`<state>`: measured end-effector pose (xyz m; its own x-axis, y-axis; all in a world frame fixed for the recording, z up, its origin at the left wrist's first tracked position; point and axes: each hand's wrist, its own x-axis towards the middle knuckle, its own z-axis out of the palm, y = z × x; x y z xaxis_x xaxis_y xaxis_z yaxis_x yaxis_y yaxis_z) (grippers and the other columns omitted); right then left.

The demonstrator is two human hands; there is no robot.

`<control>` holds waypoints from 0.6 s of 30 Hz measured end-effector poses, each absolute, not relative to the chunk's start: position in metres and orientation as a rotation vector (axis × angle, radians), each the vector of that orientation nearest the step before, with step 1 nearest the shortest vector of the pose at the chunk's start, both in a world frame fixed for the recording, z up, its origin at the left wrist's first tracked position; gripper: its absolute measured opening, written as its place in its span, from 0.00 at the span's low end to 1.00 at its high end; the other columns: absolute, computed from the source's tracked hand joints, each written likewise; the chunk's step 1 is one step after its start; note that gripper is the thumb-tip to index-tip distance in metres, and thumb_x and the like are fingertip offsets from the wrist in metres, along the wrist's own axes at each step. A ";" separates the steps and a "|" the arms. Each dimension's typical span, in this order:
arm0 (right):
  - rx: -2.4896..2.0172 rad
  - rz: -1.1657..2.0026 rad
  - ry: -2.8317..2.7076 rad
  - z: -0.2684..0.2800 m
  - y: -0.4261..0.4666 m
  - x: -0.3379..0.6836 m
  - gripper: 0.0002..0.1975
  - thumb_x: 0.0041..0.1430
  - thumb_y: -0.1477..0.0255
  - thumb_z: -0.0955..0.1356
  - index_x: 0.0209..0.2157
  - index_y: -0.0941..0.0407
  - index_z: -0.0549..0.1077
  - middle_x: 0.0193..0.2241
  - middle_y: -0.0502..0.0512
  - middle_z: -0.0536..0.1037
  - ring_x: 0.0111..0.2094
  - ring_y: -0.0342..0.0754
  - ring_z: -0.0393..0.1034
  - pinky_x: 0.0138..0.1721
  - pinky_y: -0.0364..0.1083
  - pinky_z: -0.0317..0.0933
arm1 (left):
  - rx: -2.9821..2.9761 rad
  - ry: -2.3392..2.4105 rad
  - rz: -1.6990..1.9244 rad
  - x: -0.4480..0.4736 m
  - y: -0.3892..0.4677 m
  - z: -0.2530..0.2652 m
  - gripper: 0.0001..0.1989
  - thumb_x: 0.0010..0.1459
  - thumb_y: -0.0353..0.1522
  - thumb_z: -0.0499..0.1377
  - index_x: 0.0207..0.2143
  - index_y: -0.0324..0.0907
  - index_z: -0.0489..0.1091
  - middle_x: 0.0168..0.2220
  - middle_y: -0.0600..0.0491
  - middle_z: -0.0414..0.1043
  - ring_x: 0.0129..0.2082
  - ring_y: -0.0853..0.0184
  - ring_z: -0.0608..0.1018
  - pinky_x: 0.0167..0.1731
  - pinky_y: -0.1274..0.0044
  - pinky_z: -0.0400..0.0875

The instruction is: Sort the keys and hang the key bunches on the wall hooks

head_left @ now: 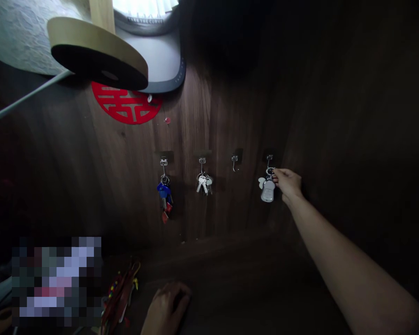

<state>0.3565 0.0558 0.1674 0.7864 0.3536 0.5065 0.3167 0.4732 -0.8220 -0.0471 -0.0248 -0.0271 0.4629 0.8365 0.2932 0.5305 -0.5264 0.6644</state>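
Note:
My right hand [289,183] pinches the metal ring of a key bunch [267,190] at the rightmost wall hook [269,159]. A pale grey fob and a white rounded piece dangle from that ring. Whether the ring sits on the hook I cannot tell. Low in view, my left hand [167,304] rests on the dark surface, fingers loosely bent and thumb apart, with nothing visible in it. On the wall to the left hang a bunch of silver keys [204,184] and a bunch with blue and red pieces [165,195]. Between the silver keys and my right hand is a bare hook [234,163].
A round lamp head [97,51] with a white cable [28,97] juts out at upper left. Behind it hang a grey cap [153,56] and a red paper cut-out [129,104]. Brown straps with coloured beads [120,295] lie at lower left, beside a blurred-out patch.

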 end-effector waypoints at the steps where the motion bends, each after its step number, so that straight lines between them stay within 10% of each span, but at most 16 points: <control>1: -1.106 0.020 -0.685 0.167 0.055 0.356 0.03 0.42 0.76 0.68 0.19 0.58 0.70 0.12 0.44 0.68 0.14 0.38 0.60 0.15 0.37 0.54 | 2.231 1.141 0.832 -0.047 -0.025 -0.028 0.09 0.57 0.32 0.51 0.30 0.46 0.72 0.31 0.55 0.77 0.35 0.65 0.77 0.36 0.78 0.67; 18: -1.079 -0.087 -0.626 0.103 0.022 0.317 0.13 0.43 0.70 0.67 0.34 0.58 0.72 0.30 0.53 0.75 0.33 0.46 0.70 0.34 0.45 0.63 | 2.225 1.159 0.746 -0.048 -0.031 -0.016 0.10 0.58 0.32 0.50 0.31 0.46 0.71 0.34 0.55 0.76 0.37 0.66 0.76 0.39 0.77 0.66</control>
<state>0.3173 0.0224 0.1035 0.8249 0.2296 0.5166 0.3622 0.4868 -0.7948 -0.0482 -0.0310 -0.0156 0.4826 0.8448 0.2309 0.5596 -0.5003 0.6608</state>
